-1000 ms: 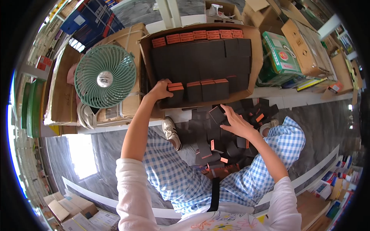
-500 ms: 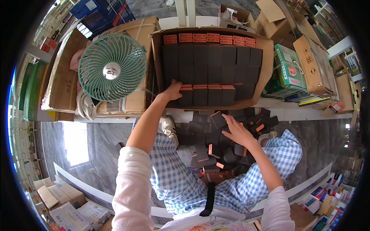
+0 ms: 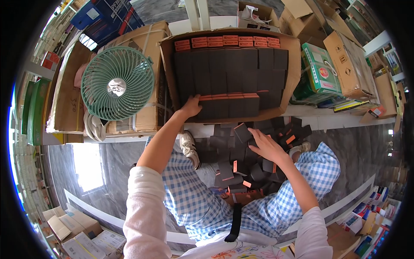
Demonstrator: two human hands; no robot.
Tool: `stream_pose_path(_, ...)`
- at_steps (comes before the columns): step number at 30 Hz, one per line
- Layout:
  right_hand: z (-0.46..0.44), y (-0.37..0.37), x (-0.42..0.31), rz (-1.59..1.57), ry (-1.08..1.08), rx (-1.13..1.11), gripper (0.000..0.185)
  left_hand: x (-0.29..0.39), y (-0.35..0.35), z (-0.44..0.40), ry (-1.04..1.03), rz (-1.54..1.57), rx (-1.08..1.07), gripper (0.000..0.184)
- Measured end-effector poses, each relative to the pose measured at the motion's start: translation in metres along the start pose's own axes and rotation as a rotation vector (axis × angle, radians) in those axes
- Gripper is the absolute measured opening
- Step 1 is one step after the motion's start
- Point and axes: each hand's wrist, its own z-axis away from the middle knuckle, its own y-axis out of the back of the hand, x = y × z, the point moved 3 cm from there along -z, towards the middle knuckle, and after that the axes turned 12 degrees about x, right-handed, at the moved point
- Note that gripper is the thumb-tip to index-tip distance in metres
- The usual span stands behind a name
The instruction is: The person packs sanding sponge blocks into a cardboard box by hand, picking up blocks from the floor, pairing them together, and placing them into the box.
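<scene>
My left hand (image 3: 190,108) is inside a large open cardboard box (image 3: 295,82), at the left end of a front row of small black boxes (image 3: 228,107) with orange edges. Its fingers are bent against the leftmost one, partly hidden. Behind that row, more black boxes (image 3: 226,69) are packed side by side, with orange-ended ones (image 3: 230,41) along the far wall. My right hand (image 3: 266,146) is low in front of the carton, fingers and thumb at the right edge of a tilted small black box (image 3: 243,132). Loose black boxes (image 3: 260,173) lie in a heap beneath it.
A green fan (image 3: 117,84) stands on a taped carton (image 3: 161,86) at the left. To the right are a green package (image 3: 321,73) and a brown carton (image 3: 350,64). My shoes (image 3: 189,146) are on either side of the heap. More cartons (image 3: 73,222) sit at lower left.
The front row's boxes now stand more evenly in line, their orange edges forming one strip. The view has shifted slightly. My right hand stays by the same tilted box.
</scene>
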Motion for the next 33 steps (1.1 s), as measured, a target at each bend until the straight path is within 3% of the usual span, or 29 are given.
stream_pose_path(2, 0.002, 0.0, 0.002, -0.004, -0.005, 0.002, 0.062, 0.009, 0.002, 0.007, -0.029, -0.064, 0.055, 0.064)
stream_pose_path(4, 0.003, 0.001, 0.004, -0.01, -0.01, 0.007, 0.062, 0.018, 0.002, 0.011, -0.202, -0.369, 0.033, 0.065)
stream_pose_path(7, 0.005, -0.001, 0.01, -0.046, -0.098, -0.093, 0.063, 0.024, 0.006, 0.017, -0.14, -0.338, 0.133, 0.064)
stream_pose_path(10, 0.006, -0.004, 0.013, 0.044, 0.012, 0.026, 0.063, 0.042, 0.014, 0.026, -0.261, -0.525, 0.19, 0.058)
stream_pose_path(11, 0.007, -0.007, 0.015, 0.068, 0.036, 0.042, 0.062, 0.048, 0.018, 0.029, -0.267, -0.527, 0.181, 0.058)
stream_pose_path(13, 0.008, -0.012, 0.022, 0.071, 0.059, 0.053, 0.059, 0.071, 0.03, 0.033, -0.525, -0.495, 0.401, 0.052)
stream_pose_path(17, 0.01, -0.033, 0.035, 0.022, -0.007, -0.019, 0.056, 0.114, 0.041, 0.04, -0.616, -0.276, 0.366, 0.049)
stream_pose_path(19, 0.012, -0.048, 0.043, -0.037, -0.081, -0.158, 0.054, 0.137, 0.037, 0.051, -0.833, -0.188, 0.396, 0.043)
stream_pose_path(23, 0.035, -0.109, 0.073, -0.087, -0.111, -0.267, 0.056, 0.174, 0.012, 0.081, -0.945, -0.067, 0.312, 0.031)
stream_pose_path(24, 0.038, -0.112, 0.072, -0.033, -0.133, -0.334, 0.059, 0.182, 0.001, 0.083, -0.944, -0.053, 0.296, 0.031)
stream_pose_path(28, 0.055, -0.159, 0.072, -0.003, -0.237, -0.552, 0.069, 0.188, -0.071, 0.097, -0.692, -0.212, -0.183, 0.028)
stream_pose_path(29, 0.058, -0.174, 0.069, -0.012, -0.226, -0.559, 0.069, 0.176, -0.102, 0.094, -0.667, -0.287, -0.242, 0.031)
stream_pose_path(31, 0.074, -0.208, 0.063, 0.05, -0.293, -0.479, 0.079, 0.17, -0.134, 0.113, -0.427, -0.44, -0.423, 0.034)
stream_pose_path(33, 0.082, -0.234, 0.057, 0.051, -0.332, -0.493, 0.084, 0.126, -0.18, 0.114, -0.326, -0.359, -0.399, 0.034)
